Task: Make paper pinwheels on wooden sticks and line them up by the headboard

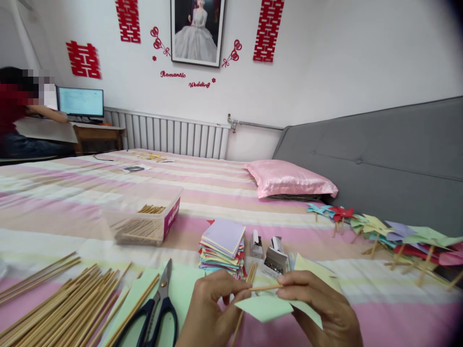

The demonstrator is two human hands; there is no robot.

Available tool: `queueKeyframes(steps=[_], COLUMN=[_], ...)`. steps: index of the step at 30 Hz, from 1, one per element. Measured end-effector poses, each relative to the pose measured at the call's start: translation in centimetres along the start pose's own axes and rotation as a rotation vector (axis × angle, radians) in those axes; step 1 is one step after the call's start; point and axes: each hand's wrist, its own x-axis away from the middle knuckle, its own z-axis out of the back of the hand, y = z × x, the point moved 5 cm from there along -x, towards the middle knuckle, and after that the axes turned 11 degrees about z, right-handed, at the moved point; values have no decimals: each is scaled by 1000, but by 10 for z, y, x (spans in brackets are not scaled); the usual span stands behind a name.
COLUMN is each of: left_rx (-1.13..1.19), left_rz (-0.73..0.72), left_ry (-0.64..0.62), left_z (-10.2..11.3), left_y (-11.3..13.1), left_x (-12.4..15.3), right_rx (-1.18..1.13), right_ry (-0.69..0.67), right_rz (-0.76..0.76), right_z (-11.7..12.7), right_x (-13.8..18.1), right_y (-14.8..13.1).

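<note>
At nine o'clock from the hands, a bundle of long wooden sticks lies on the striped bed sheet, many of the tips pointing toward one. At ten, a clear plastic box holds more sticks. Nearer, back at nine, dark-handled scissors lie on a light green sheet, blades pointing to twelve. The left hand comes next, its fingers pinched on the left end of a thin stick. At eleven stands a stack of coloured paper squares. Folded pale green paper hangs between the hands, on the six o'clock side of the stick. At twelve sit two small boxes. The right hand has its fingers closed on the stick's right end and the paper. At two, colourful paper pinwheels lie in a row beside the grey headboard
</note>
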Motion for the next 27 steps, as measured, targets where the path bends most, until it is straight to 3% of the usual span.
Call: queueKeyframes(steps=[13,20,27], left_rx=[-4,4,13], left_rz=[-6,-56,-53], left_ry=[8,-6,-3], left_z=[0,-4,-3], left_y=[0,-2,-3], left_x=[1,-1,-1], right_rx=[21,81,116], right_ry=[60,-85,-119], right_rz=[0,263,294], right_z=[4,2,-1], right_x=[2,1,0], right_y=[-1,-8,-10])
